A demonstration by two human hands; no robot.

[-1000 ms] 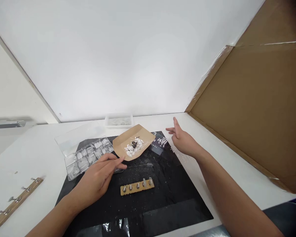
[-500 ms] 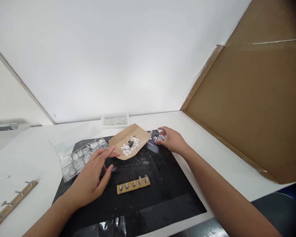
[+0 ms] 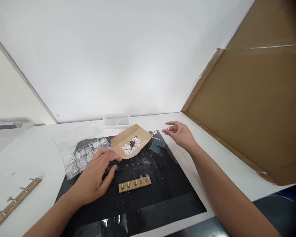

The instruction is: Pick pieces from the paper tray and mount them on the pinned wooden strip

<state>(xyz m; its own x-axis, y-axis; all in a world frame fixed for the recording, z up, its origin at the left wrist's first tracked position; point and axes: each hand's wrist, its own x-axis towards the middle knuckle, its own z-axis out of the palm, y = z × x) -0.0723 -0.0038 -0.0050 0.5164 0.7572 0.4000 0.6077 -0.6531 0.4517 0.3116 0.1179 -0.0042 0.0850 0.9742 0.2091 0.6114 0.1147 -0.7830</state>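
My right hand [image 3: 179,134] is raised past the mat's far right corner, thumb and fingertips pinched on a tiny white piece [image 3: 167,128]. Below it lies a dark clear sheet [image 3: 158,144] with a few small white tabs [image 3: 155,133] left of the hand. My left hand [image 3: 100,172] hovers low over the black mat [image 3: 162,184], fingers apart, holding nothing I can see. Its fingertips are near a folded brown paper [image 3: 118,140] bearing white scraps [image 3: 130,148] and a dark clump. In front stands a tan strip [image 3: 135,185] with several metal pegs, two carrying clear nail tips [image 3: 147,178].
A clear compartment case [image 3: 72,169] of nail tips lies open beside my left hand. Behind stands a white tub [image 3: 116,121]. A wooden strip with metal pegs [image 3: 14,202] rests at left. A cardboard panel [image 3: 246,108] borders the right side.
My right hand has lifted off the white tabs and moved right and slightly up, pinching a tiny piece. Fewer tabs show on the dark sheet. My left hand stays nearly in place.
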